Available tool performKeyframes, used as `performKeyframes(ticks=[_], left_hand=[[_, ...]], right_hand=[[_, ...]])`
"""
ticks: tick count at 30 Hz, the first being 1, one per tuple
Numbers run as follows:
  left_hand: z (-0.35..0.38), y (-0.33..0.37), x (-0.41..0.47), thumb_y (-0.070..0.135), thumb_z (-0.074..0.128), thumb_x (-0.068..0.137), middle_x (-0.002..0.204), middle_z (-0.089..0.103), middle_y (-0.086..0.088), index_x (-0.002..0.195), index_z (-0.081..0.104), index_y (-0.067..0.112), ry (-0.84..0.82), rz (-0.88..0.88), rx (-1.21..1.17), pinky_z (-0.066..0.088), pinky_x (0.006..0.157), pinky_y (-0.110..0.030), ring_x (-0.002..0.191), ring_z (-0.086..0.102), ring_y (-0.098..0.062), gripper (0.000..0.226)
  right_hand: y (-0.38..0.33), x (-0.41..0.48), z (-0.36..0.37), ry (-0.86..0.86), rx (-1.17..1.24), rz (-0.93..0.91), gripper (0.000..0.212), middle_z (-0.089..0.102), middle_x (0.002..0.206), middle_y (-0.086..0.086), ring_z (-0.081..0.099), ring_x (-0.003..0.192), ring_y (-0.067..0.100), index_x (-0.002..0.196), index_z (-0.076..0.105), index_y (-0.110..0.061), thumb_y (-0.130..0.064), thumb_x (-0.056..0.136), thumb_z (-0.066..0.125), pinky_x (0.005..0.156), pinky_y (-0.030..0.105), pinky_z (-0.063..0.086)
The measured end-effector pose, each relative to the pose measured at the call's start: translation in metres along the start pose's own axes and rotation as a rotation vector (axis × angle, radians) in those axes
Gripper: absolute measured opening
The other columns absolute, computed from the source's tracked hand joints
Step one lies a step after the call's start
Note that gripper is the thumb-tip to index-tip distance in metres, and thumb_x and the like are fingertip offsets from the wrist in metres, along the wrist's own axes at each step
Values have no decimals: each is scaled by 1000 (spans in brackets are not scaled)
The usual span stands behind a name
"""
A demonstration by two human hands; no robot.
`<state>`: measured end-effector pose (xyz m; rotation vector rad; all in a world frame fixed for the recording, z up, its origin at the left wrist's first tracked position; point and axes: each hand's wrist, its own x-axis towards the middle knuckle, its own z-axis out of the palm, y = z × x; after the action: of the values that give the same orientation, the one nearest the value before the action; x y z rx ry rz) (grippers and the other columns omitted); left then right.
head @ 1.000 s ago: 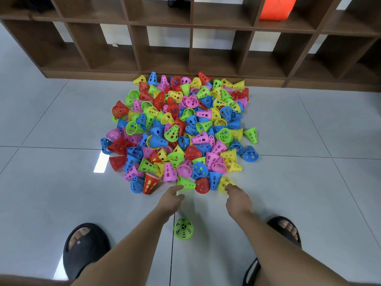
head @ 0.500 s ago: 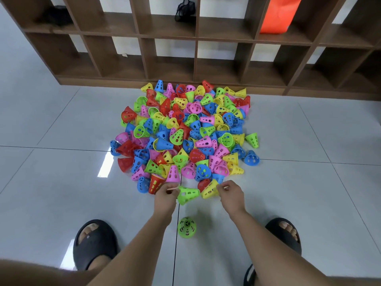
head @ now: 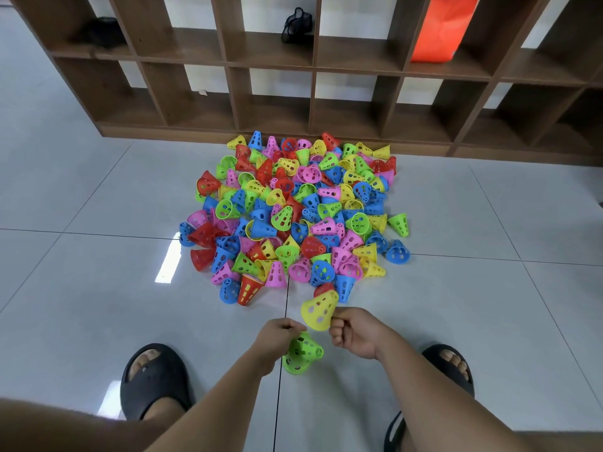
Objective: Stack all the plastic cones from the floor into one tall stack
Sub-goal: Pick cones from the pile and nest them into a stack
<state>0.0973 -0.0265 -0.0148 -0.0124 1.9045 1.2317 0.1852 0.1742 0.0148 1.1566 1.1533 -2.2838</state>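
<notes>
One cone in each hand, low centre of frame.
The left hand (head: 280,334) pinches a green cone (head: 302,355), the right hand (head: 354,334) a yellow cone (head: 319,309); the pile (head: 293,216) lies mid-frame on the floor (head: 98,288). They look light, stiff, slick: best pinched at the rim.

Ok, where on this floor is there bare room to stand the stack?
Bare tile lies wide left and right of the cone pile, and between the black slippers, around the green cone in the left hand. Crowded: the pile itself, back to the shelf base, and its near edge, where the right hand holds a yellow cone.
</notes>
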Motion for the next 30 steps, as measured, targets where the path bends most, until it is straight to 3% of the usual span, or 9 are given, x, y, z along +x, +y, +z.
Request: performKeyframes(ticks=[5, 10, 13, 18, 21, 23, 25, 30], left_hand=[[-3, -11, 0, 1, 61, 98, 66, 70, 5, 97, 79, 1, 41, -13, 37, 44, 48, -15, 51, 59, -2, 17], [-8, -27, 4, -1, 59, 101, 80, 71, 2, 103, 78, 4, 65, -64, 41, 44, 49, -12, 69, 61, -9, 20], [-11, -34, 8, 3, 63, 99, 89, 72, -3, 103, 77, 9, 66, -102, 31, 46, 56, -20, 77, 62, -15, 17], [-19, -24, 26, 2, 63, 97, 99, 74, -10, 106, 76, 12, 95, -125, -53, 51, 64, -27, 81, 66, -20, 19], [-23, -10, 40, 6, 66, 95, 105, 76, -13, 107, 75, 17, 122, -105, -159, 53, 69, -31, 89, 69, -23, 19], [-24, 2, 47, 6, 66, 96, 109, 74, -13, 111, 72, 18, 142, -75, -245, 54, 77, -36, 97, 69, -25, 20], [-25, 14, 54, 4, 64, 96, 115, 72, -11, 116, 69, 19, 177, -57, -324, 56, 86, -41, 107, 69, -28, 25], [-28, 30, 68, 3, 61, 98, 138, 61, -7, 133, 62, 24, 184, -32, -405, 56, 96, -43, 122, 62, -26, 41]], right_hand=[[22, 4, -2, -84, -289, 98, 28, 38, 66, -1, 41, 57, 15, 77, 53, -23, -19, 106, 53, 56, 26, 36], [42, 17, -2, -21, -530, 118, 18, 53, 66, 1, 49, 57, 15, 86, 59, -18, -17, 104, 58, 54, 26, 39], [46, 23, 0, 37, -676, 81, 11, 60, 68, 1, 52, 55, 14, 92, 62, -17, -17, 102, 58, 53, 25, 41], [34, 38, -3, 225, -712, -55, 9, 69, 86, 6, 62, 61, 17, 95, 63, -16, -13, 96, 54, 54, 26, 44], [20, 55, -14, 369, -722, -170, 12, 69, 94, 4, 70, 71, 21, 97, 63, -20, -16, 91, 54, 58, 28, 51], [8, 65, -24, 433, -817, -249, 18, 67, 107, 5, 72, 90, 28, 103, 63, -26, -18, 89, 56, 75, 37, 59], [-2, 70, -30, 492, -971, -314, 24, 59, 121, 8, 67, 104, 32, 115, 64, -22, -15, 92, 59, 89, 37, 55], [-27, 81, -36, 632, -1153, -433, 28, 41, 145, 6, 67, 99, 36, 124, 61, -13, -11, 96, 58, 86, 39, 54]])
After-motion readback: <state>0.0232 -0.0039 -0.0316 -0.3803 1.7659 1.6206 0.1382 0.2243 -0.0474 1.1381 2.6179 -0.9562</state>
